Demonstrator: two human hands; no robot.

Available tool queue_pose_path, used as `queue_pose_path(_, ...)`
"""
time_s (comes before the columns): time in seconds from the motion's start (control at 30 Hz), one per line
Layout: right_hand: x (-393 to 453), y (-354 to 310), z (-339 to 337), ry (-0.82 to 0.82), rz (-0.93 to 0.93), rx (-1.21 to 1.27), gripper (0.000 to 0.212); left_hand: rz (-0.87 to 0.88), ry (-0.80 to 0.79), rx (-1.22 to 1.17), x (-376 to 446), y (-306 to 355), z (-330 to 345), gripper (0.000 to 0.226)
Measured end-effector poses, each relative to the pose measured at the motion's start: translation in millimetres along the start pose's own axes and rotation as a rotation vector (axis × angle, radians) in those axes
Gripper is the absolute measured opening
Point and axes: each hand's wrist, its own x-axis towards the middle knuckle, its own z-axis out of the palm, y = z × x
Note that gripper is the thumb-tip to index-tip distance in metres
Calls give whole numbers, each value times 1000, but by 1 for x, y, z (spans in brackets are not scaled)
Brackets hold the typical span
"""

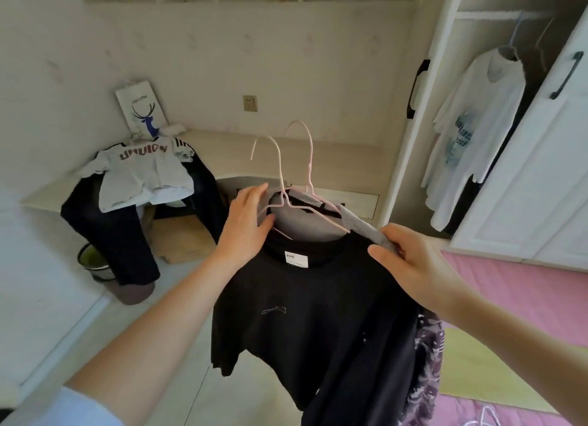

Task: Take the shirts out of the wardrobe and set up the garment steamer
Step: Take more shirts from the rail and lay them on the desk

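Note:
I hold a black T-shirt (305,314) with a white neck label in front of me, on a pale pink wire hanger (270,164). Behind it hangs a grey shirt (305,222) on a second pink hanger (305,145). My left hand (246,225) grips the hangers at the left of the collars. My right hand (410,263) pinches the grey shirt's right shoulder. At the right the wardrobe (490,123) stands open; a white printed T-shirt (467,133) and dark garments hang on its rail. No steamer is in view.
A chair (127,234) draped with a dark jacket and a white lettered shirt (143,174) stands at the left by a curved desk (286,158). A bin (92,263) sits on the floor below it. A pink bed cover (509,298) lies at the right.

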Motion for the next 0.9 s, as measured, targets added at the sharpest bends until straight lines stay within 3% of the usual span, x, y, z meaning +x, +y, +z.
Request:
queue_pose_path(0.07, 10, -4, 9, -45, -29, 27, 27, 15, 56, -4, 3, -14, -15, 54)
queue_pose_path(0.3, 64, -26, 52, -151, -89, 23, 19, 11, -30, 7, 3, -67, -69, 31)
queue_pose_path(0.43, 97, -35, 86, -195, -118, -88, 24, -17, -44, 73, 2, -104, -97, 45)
queue_pose_path(0.57, 130, -44, 119, -223, -152, -205, 26, 36, -79, 155, 9, -133, -124, 43)
queue_pose_path(0.7, 165, -58, 150, -262, -235, -351, 7, 46, -35, 173, 17, -162, -141, 49)
queue_pose_path(0.9, 223, -101, 219, -236, -348, -538, 57, 17, -12, 181, 26, -213, -154, 45)
